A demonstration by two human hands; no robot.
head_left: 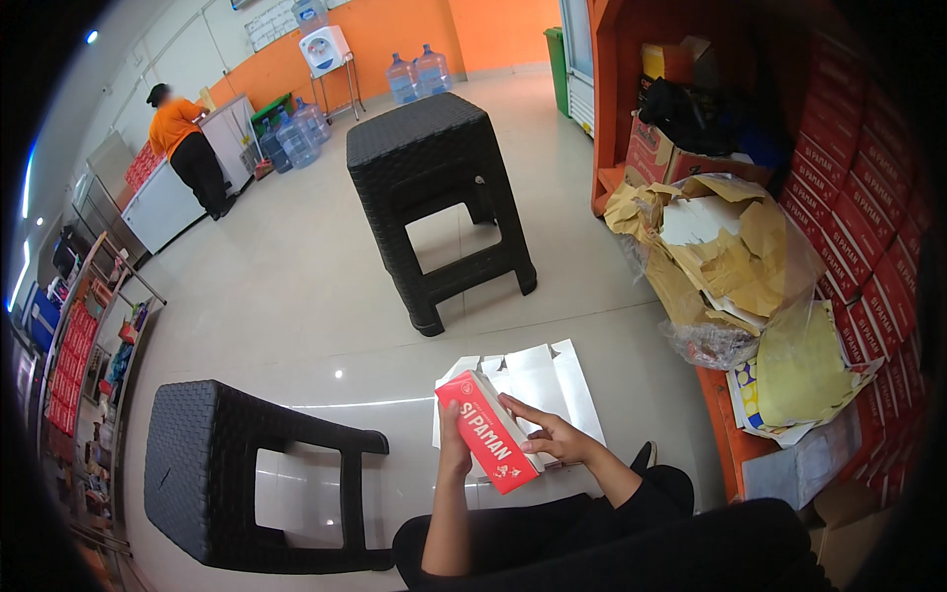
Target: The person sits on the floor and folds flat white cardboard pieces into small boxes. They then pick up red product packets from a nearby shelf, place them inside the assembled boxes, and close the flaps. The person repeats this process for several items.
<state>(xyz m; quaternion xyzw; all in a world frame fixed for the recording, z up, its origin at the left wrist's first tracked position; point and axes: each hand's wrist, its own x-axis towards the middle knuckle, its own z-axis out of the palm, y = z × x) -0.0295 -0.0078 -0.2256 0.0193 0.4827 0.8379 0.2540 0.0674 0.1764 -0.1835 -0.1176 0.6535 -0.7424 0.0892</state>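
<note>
Left hand (452, 444) has the rectangular red-and-white cardboard box (485, 432) clamped at its left end, thumb up on the red face; the other fingers are mostly hidden behind it. Right hand (558, 436): fingers parted and fairly straight, thumb and index tips against the white long side. Can't tell how hard it presses.

Box position: up between both hands, just past the black-clothed legs (562, 528), tilted, printed red face toward camera. Behind it in view, a creased flat white cardboard sheet (564, 380) lies on the glossy pale tile floor (296, 316).

Nearby: black woven-pattern plastic stool (419, 128) upright ahead. Second black plastic stool (182, 474) on the left, seat toward left rim, legs pointing right.

Right side: orange shelving unit (720, 434) with a torn brown paper bundle (755, 261) in clear plastic film, and a yellowish sheet stack (804, 370) below that. Stacked red cartons (858, 217) fill the far right, edges lost in the dark rim.

Background: co-worker in orange top (182, 128) leaning over a white chest freezer (163, 212). White water dispenser (324, 49) on a metal stand, blue water bottles (419, 74) on the floor by the orange wall (503, 35).
</note>
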